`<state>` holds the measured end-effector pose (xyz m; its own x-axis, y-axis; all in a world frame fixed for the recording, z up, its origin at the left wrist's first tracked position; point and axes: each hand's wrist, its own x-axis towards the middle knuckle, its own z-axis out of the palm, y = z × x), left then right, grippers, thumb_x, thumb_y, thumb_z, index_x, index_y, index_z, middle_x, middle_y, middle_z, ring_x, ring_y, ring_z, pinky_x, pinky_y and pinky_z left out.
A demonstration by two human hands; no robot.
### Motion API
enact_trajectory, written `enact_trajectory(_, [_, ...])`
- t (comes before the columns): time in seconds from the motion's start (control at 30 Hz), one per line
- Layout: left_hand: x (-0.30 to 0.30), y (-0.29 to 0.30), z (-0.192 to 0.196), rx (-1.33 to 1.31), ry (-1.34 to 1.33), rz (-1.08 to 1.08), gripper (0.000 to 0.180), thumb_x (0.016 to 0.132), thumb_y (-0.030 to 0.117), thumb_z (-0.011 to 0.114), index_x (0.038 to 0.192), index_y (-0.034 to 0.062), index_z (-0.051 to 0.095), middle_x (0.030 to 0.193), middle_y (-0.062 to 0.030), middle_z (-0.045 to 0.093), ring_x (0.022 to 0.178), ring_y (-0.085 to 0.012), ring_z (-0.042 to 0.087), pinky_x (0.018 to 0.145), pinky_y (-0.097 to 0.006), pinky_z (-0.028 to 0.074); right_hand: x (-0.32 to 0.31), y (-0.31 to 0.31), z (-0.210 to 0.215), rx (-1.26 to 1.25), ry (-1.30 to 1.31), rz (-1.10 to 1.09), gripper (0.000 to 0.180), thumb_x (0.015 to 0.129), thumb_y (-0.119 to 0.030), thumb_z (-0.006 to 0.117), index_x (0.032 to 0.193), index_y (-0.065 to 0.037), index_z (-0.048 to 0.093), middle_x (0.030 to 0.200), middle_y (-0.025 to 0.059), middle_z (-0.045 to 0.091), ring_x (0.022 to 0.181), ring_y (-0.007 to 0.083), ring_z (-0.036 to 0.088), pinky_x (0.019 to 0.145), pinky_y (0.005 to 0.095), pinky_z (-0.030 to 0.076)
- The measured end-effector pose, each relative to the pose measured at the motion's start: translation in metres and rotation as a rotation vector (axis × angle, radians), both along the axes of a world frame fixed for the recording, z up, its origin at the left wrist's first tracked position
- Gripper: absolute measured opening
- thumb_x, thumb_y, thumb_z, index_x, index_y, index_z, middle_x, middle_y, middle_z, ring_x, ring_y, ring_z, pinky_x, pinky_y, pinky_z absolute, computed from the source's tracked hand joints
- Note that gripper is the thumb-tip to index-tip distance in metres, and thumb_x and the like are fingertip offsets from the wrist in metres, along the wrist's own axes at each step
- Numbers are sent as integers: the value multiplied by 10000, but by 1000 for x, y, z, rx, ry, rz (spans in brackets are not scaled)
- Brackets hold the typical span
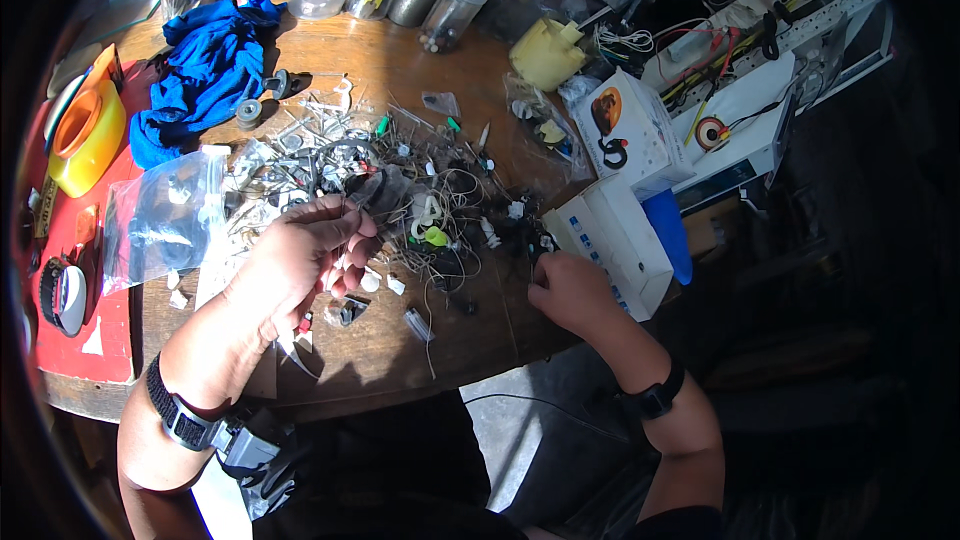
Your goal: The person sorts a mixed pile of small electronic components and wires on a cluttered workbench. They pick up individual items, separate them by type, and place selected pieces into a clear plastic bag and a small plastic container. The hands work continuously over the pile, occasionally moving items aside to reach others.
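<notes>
Left hand (300, 260) grip pinches a small dark part (375, 195), lifted at 9 o'clock of the wire-and-clip pile (430, 190) mid-worktop (400, 70). Right hand (570, 290) pressed together at the pile's 4 o'clock edge, contents hidden. Best to pull slowly, free snagged wires first.

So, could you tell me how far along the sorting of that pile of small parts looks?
Little looks finished: the tangled pile of wires and clips covers the wooden table. In hand, the left hand pinches a small dark piece; the right hand rests at the pile's edge. The clear plastic bag lies nearby.
</notes>
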<state>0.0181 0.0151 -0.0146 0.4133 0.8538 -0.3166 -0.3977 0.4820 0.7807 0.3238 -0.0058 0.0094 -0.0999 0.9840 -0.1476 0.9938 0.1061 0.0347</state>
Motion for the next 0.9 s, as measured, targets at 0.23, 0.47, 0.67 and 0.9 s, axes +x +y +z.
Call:
enact_trajectory(0.23, [-1,0,-1,23,-30,4,165,941,131,423,880,17,525,667,-50,528,527,-135,515,446,-218,402,11,4,6,-183,-126,-37,146,650,-181,661,707,-49,634,712,146,626,734,323,613,673,412,480])
enact_trajectory(0.47, [0,-1,-3,16,-40,-56,179,948,155,430,870,22,522,669,-52,532,531,-138,519,453,-218,403,9,-2,21,-279,-68,-20,134,662,-154,664,693,-31,622,685,135,621,683,284,620,646,369,490])
enact_trajectory(0.67, [8,-6,-1,61,60,-199,282,972,251,403,888,12,525,697,-69,550,578,-155,555,478,-237,420,-45,4,38,-534,1033,-121,73,791,-67,604,819,-11,566,692,19,555,543,74,538,484,215,445])
enact_trajectory(0.9, [7,-7,1,-10,-78,-141,279,978,236,379,911,6,523,727,-88,563,582,-167,545,465,-239,408,-131,19,8,-415,1273,108,96,815,-66,589,830,27,574,677,20,574,514,57,498,440,205,388])
